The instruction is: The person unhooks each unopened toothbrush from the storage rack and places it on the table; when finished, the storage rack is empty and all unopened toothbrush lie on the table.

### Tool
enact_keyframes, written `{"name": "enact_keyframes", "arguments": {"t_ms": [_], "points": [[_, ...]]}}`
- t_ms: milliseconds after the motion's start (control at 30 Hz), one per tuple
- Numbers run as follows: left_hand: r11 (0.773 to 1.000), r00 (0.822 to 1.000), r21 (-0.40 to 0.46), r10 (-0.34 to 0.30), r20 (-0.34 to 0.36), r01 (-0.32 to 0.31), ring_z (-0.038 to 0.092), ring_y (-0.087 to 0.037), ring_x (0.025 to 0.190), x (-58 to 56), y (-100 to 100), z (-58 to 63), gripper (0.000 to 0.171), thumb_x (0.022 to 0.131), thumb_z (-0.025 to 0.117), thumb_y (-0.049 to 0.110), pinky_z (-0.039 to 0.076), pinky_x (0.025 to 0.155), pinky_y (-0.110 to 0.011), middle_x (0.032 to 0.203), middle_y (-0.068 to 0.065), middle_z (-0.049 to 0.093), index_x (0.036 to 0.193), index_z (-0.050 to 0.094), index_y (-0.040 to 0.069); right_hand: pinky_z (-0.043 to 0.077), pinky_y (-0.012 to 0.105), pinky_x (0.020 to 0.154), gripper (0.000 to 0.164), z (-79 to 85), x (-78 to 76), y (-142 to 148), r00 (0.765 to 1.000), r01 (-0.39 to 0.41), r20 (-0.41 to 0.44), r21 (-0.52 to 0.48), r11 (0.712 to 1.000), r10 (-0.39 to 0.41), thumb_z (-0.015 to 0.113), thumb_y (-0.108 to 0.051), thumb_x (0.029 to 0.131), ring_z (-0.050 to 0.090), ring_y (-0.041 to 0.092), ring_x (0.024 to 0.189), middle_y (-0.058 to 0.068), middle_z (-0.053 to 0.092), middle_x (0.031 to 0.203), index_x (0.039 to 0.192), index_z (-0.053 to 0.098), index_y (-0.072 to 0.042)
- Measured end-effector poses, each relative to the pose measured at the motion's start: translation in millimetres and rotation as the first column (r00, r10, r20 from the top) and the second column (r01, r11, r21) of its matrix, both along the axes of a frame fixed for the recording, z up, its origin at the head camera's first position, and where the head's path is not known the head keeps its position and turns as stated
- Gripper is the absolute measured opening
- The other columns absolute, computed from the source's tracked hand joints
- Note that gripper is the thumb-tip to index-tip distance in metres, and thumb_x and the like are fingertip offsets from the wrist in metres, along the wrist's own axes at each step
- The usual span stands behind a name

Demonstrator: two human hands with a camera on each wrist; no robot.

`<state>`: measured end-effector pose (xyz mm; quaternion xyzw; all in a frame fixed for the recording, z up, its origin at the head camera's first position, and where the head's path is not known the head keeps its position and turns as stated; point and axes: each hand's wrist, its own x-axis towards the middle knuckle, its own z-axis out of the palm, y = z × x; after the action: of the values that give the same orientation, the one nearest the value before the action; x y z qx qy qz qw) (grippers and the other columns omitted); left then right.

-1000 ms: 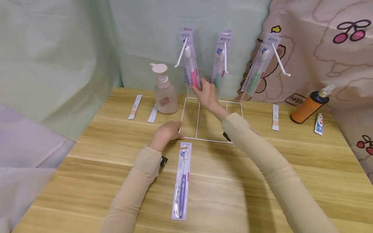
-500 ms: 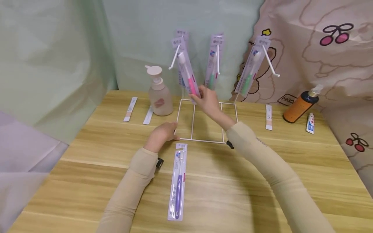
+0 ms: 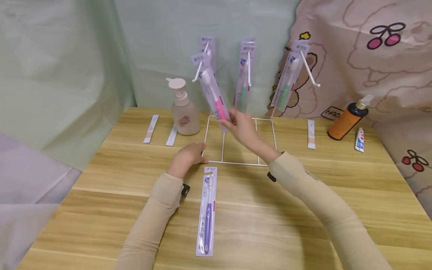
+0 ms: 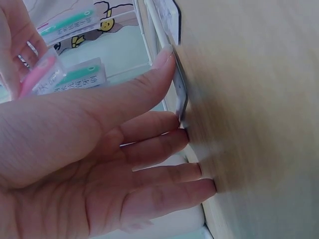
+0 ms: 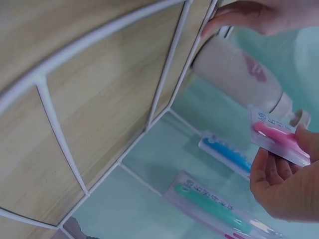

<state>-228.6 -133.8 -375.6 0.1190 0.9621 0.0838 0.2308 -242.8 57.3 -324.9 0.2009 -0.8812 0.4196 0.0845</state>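
Observation:
My right hand (image 3: 243,129) pinches the lower end of a packaged pink toothbrush (image 3: 216,98) between thumb and fingers. The pack tilts left, its top card at the outer part of the left hook (image 3: 196,73); whether the hook still passes through it I cannot tell. My left hand (image 3: 189,155) rests at the front left corner of the white wire rack (image 3: 239,163), thumb and fingertips touching it, fingers fairly straight in the left wrist view. A packaged blue toothbrush (image 5: 227,153) hangs behind the pink one. Packaged green toothbrushes (image 3: 243,90) hang on the other hooks.
A packaged purple toothbrush (image 3: 207,213) lies in front of the rack. A pump bottle (image 3: 185,116) and paper sachets (image 3: 151,128) are at the left. An orange bottle (image 3: 345,122), a small toothpaste tube (image 3: 360,140) and another sachet (image 3: 311,134) are at the right.
My right hand has drawn the pink toothbrush pack down and outward along the left hook, tilting it more and parting it from the pack behind. The left hand keeps its place at the rack.

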Motion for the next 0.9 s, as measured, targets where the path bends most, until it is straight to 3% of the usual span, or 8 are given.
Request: {"name": "enact_keyframes", "arguments": {"t_ms": [133,167,400,667,900], "points": [[1.0,1.0,0.018,0.001,-0.003,-0.001,0.038,-0.038,0.13,0.8,-1,-0.3,0.077,0.085,0.067,0.034,0.033,0.108,-0.048,0.142,-0.024,0.038,0.145,0.03,0.003,0.055,0.027,0.06,0.033,-3.6,9.8,2,1.0,-0.028,-0.011,0.003,1.0,0.028,0.064,-0.025,0.088,0.066,0.019,0.074,0.012,0.07,0.093,0.11,0.062,0.0],[1.0,1.0,0.014,0.018,0.018,-0.018,0.036,-0.037,0.132,5.2,2,7.9,0.075,0.087,0.065,0.03,0.03,0.11,-0.047,0.144,-0.023,0.035,0.145,0.028,0.002,0.055,0.026,0.061,0.033,-4.1,12.1,2,0.999,-0.034,-0.018,0.002,0.999,0.034,0.065,-0.025,0.088,0.066,0.018,0.074,0.012,0.07,0.093,0.11,0.062,-0.001],[1.0,1.0,0.014,0.007,-0.003,-0.007,0.04,-0.039,0.128,12.7,2,15.0,0.073,0.087,0.065,0.03,0.033,0.107,-0.049,0.14,-0.025,0.041,0.143,0.031,0.0,0.056,0.023,0.063,0.029,-6.9,32.4,3,0.995,-0.092,-0.045,-0.04,0.995,0.09,0.066,-0.024,0.086,0.067,0.017,0.074,0.011,0.071,0.093,0.105,0.065,-0.002],[1.0,1.0,0.024,0.008,-0.029,-0.008,0.04,-0.038,0.128,13.0,2,13.5,0.071,0.086,0.067,0.029,0.033,0.107,-0.049,0.14,-0.024,0.041,0.142,0.035,0.0,0.054,0.023,0.059,0.023,-5.1,54.5,-1,0.987,-0.145,0.055,-0.12,0.982,0.153,0.07,-0.022,0.084,0.065,0.014,0.07,0.008,0.07,0.087,0.097,0.066,-0.004],[0.996,0.998,0.087,0.038,-0.043,-0.034,0.052,-0.037,0.118,12.2,1,12.4,0.056,0.084,0.068,0.026,0.041,0.101,-0.047,0.13,-0.024,0.053,0.131,0.049,0.001,0.053,0.025,0.06,0.02,-0.4,68.0,-10,0.957,-0.202,0.169,-0.193,0.96,0.235,0.072,-0.02,0.082,0.064,0.013,0.072,0.005,0.069,0.084,0.094,0.066,-0.005]]}}
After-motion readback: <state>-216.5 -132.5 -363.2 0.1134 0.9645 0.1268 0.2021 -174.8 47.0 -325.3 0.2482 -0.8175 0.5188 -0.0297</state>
